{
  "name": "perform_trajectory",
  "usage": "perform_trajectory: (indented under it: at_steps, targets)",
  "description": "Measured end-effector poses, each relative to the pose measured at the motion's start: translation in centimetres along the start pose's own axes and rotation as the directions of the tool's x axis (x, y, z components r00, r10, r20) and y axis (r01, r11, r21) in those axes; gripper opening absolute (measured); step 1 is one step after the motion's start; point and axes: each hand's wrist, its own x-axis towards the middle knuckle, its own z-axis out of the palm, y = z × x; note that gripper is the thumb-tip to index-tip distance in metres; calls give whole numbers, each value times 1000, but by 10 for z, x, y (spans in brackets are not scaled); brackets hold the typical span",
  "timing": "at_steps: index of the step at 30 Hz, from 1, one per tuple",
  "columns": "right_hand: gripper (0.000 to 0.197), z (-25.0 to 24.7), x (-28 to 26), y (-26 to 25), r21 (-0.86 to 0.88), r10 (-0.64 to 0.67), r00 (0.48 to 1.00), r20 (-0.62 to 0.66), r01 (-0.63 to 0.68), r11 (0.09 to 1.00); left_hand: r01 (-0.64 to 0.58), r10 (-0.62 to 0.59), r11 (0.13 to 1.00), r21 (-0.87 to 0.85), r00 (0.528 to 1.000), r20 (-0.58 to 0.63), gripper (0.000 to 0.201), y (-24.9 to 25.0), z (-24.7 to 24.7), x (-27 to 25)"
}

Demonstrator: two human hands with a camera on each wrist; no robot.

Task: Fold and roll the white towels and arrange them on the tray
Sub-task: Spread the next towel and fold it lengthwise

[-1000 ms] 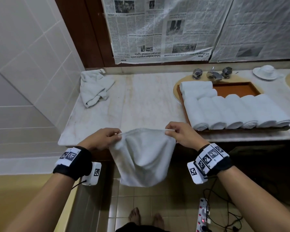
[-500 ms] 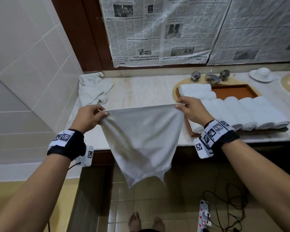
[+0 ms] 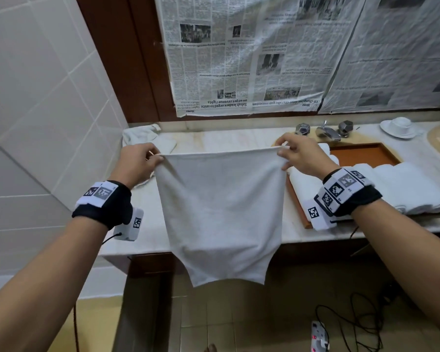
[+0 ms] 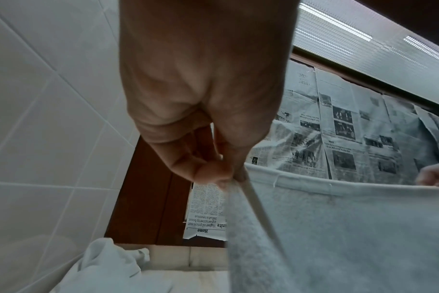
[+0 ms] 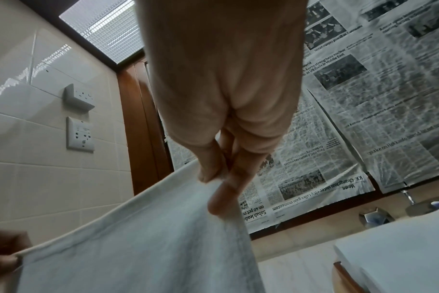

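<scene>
The square white terry towel (image 3: 220,214) hangs flat from its level top hem, left hand (image 3: 135,165) and right hand (image 3: 299,158) each pinching one corner, seemingly above the pale marble counter's (image 3: 229,141) front edge, equally near.

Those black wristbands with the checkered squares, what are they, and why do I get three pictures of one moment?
No machine here: a person works with bare hands. Each band carries a small camera. One picture comes from a camera on the head, looking down; the other two look along each hand from the wrist. The left hand and right hand each pinch a top corner of a white terry towel, which hangs spread in front of the pale marble counter. On the counter's right sits a brown wooden tray with rolled white towels; at its far left lies a crumpled white cloth. Behind are a chrome tap and newspaper sheets over the wall.
</scene>
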Motion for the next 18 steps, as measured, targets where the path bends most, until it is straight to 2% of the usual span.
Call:
perform_trajectory:
  at_steps: [2,5,10,13,16,18]
  targets:
    - [9,-1,11,-3,-34,31,999,16,-31,999,-34,36,996,78,999,-19,16,-4,-5,14]
    - [2,1,31,-7,-131,65,998,-14,-66,989,-69,73,994,82,996,-48,22,-11,-12,36]
    - [14,10,59,-7,-223,126,985,-114,-149,963,-61,60,991,117,998,9,24,-15,-12,69]
    - [13,19,73,-1,-149,165,978,-126,-183,972,42,-42,999,-2,997,63,21,-20,-4,83]
    - [15,27,88,5,-46,229,967,-114,-236,971,216,-187,954,-210,971,150,17,-27,11,97]
    - [15,32,104,11,2,266,959,-99,-268,964,266,-222,925,-271,958,184,17,-32,23,109]
